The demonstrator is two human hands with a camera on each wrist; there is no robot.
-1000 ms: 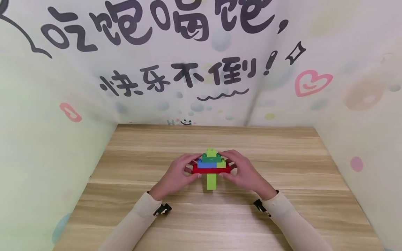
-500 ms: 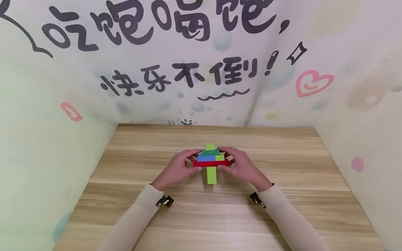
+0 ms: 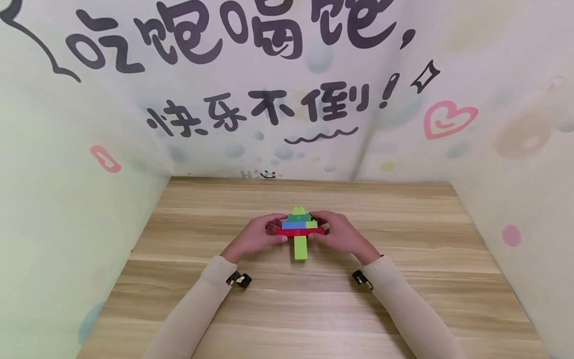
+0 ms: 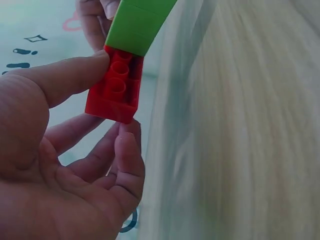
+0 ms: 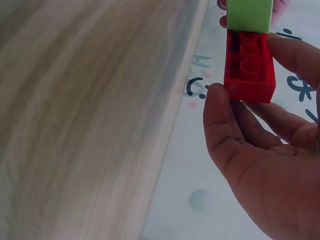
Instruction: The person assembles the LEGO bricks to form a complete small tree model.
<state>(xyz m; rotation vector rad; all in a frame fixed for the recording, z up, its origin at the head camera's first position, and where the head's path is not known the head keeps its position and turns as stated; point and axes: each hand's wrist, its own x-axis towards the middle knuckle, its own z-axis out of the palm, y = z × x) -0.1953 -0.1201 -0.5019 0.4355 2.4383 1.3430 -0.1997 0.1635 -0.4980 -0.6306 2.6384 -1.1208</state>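
Between my hands in the head view is a tree-shaped model of toy building bricks. Its widest row is red bricks [image 3: 292,232], with a blue brick [image 3: 293,225] and a light green brick [image 3: 311,225] above, then a dark green row [image 3: 298,218] and a light green top. A light green trunk [image 3: 300,248] extends below the red row. My left hand [image 3: 257,233] grips the left end of the red row, thumb on its near side. The right hand [image 3: 338,232] grips the other end likewise. Hollow undersides of the red bricks [image 4: 112,92] show in both wrist views.
The wood-grain table [image 3: 296,309] spreads around the model. A white back wall [image 3: 251,149] with black lettering rises behind it, and side walls [image 3: 502,199] flank the table. Black wrist cameras [image 3: 242,280] sit at both sleeve cuffs.
Both hands have carried the brick model a little toward the back wall, mostly in the first half second. The forearms have drawn slightly closer together. The grip is the same.
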